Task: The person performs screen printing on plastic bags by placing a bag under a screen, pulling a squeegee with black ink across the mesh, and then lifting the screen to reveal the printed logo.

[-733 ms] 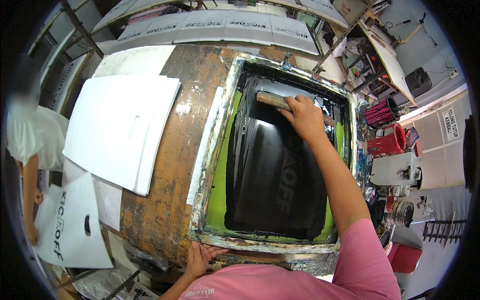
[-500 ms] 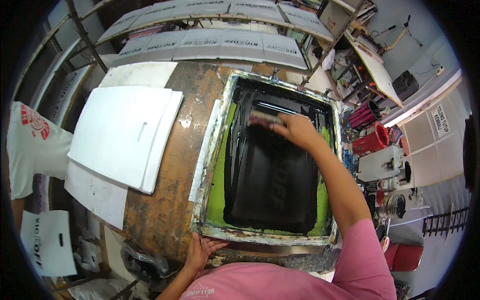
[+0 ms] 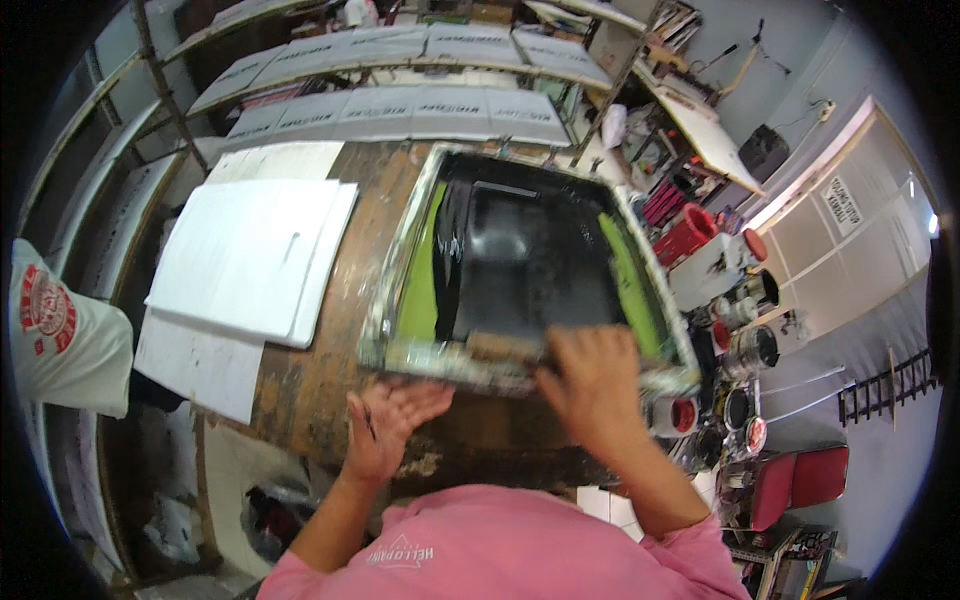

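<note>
Two hands nearest: the left hand [image 3: 395,420], at 7 o'clock, is lying palm-up, fingers loosely spread, holding nothing visible; the right hand [image 3: 592,382], at 4 o'clock, is wrapping its fingers round one squeegee [image 3: 505,347]. The squeegee is sitting along the 6 o'clock side of one screen frame [image 3: 425,356] on one tabletop [image 3: 340,310], good work probably requiring even blade pressure, constant tilt and a steady frame. Farther out, one stack of white sheets [image 3: 235,255] is lying at 9 o'clock, one red bucket [image 3: 690,232] is standing at 2, and seemingly five printed sheets [image 3: 385,120] are lining the lower rack row at 11.
</note>
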Tool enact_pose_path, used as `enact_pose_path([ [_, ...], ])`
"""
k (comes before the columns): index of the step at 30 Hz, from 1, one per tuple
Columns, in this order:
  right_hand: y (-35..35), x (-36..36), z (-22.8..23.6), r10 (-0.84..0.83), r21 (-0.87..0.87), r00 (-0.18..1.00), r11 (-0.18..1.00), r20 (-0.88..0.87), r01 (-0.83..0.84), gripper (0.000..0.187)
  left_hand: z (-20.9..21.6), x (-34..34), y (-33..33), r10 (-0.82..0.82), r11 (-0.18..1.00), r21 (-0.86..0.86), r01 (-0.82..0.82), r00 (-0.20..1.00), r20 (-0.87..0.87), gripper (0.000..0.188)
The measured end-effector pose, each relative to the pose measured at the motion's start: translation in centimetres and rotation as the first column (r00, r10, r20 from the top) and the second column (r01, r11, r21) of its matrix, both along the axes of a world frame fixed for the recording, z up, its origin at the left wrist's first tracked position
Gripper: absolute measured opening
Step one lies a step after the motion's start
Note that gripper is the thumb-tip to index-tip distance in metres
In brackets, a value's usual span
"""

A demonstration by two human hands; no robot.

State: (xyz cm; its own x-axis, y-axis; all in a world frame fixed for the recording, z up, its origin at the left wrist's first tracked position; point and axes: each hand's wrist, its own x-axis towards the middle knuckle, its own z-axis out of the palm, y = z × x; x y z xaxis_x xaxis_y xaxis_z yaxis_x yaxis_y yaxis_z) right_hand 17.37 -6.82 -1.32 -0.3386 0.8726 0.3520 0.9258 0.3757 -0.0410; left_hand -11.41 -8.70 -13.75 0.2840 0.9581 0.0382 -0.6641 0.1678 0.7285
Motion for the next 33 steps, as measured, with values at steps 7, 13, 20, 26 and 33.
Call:
enact_pose_path([
  [7, 8.3, -0.8, 9.3, -0.041, 0.371, 0.999, 0.927, -0.029, 0.049, 0.028, 4.1, 1.4, 6.6, 0.452, 0.817, 0.574, 0.050, 0.562, -0.693, 0.108],
  [13, 12.4, -0.3, 13.2, -0.081, 0.427, 0.995, 0.899, -0.063, 0.100, 0.028, -5.1, 2.8, 6.0, 0.368, 0.930, 0.315, 0.191, -0.437, -0.820, 0.104],
  [20, 15.6, 1.3, 17.2, -0.114, 0.077, 0.962, 0.988, -0.249, 0.137, 0.055, -4.2, 4.3, 6.9, 0.329, 0.943, 0.278, 0.185, -0.370, -0.869, 0.107],
  [26, 19.3, 8.1, 15.9, 0.223, 0.422, 0.972, 0.876, 0.077, -0.234, 0.064, 1.2, 6.5, 12.1, 0.668, 0.742, 0.670, -0.011, 0.085, -0.739, 0.067],
  [33, 16.9, 4.8, 16.1, 0.015, 0.044, 0.905, 0.999, -0.426, 0.004, 0.053, 3.6, 3.6, 12.3, 0.511, 0.786, 0.396, -0.476, 0.138, -0.848, 0.055],
])
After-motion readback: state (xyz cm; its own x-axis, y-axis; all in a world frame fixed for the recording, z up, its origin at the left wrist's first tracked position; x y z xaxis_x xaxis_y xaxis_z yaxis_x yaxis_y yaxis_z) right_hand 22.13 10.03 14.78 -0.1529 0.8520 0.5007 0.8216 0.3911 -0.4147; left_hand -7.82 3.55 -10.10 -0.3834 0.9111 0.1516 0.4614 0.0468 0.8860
